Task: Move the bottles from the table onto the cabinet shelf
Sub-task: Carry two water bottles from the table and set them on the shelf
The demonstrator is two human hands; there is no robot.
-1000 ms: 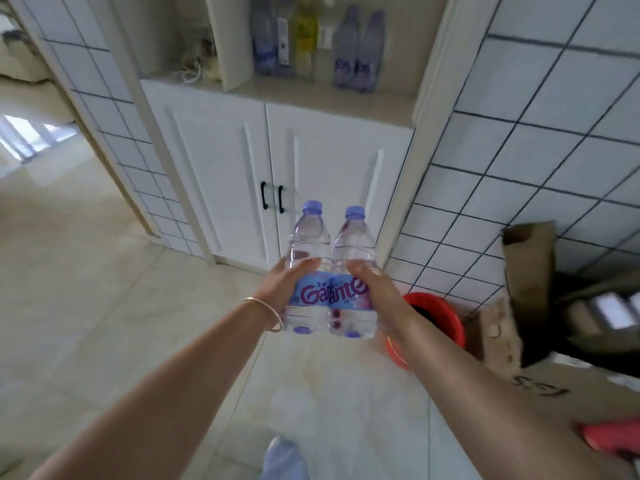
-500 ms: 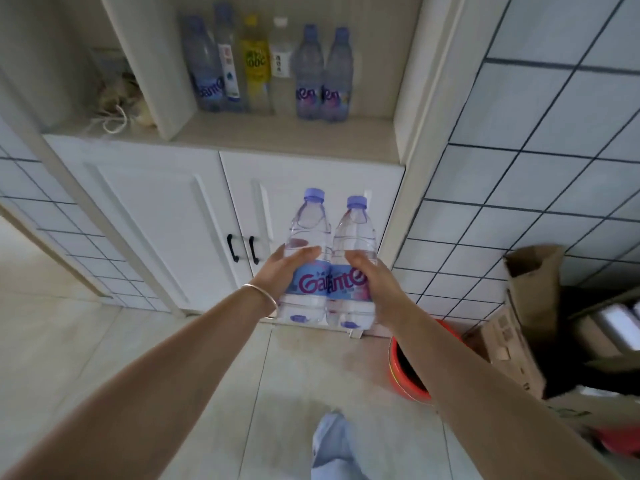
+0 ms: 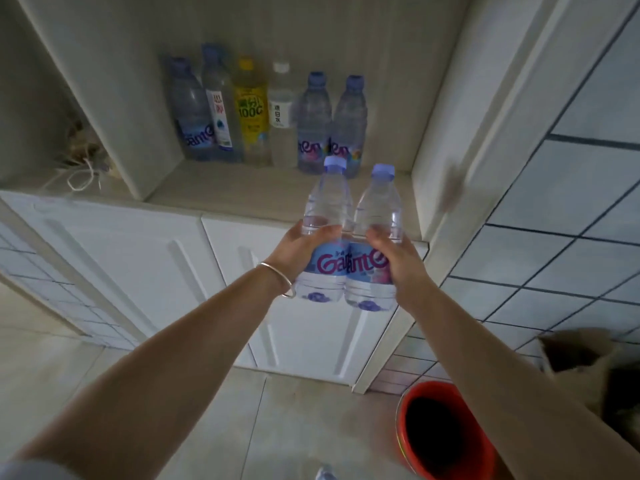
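Two clear water bottles with purple caps and blue-pink labels are held side by side in front of the cabinet. My left hand (image 3: 299, 249) grips the left bottle (image 3: 325, 209) and my right hand (image 3: 398, 261) grips the right bottle (image 3: 377, 209). Both bottles stand upright in the air, just before the front edge of the cabinet shelf (image 3: 225, 192). Several bottles stand in a row at the back of the shelf: water bottles (image 3: 313, 126) and a yellow drink bottle (image 3: 251, 112).
White cabinet doors (image 3: 138, 271) lie below the shelf. A vertical divider (image 3: 114, 116) bounds the shelf on the left and a side panel (image 3: 446, 116) on the right. A red bucket (image 3: 446, 431) stands on the floor at lower right, next to a cardboard box (image 3: 581, 355). String (image 3: 83, 174) lies in the left compartment.
I have come closer to the cabinet. Both hands have raised the two bottles from in front of the doors up to the level of the shelf edge.
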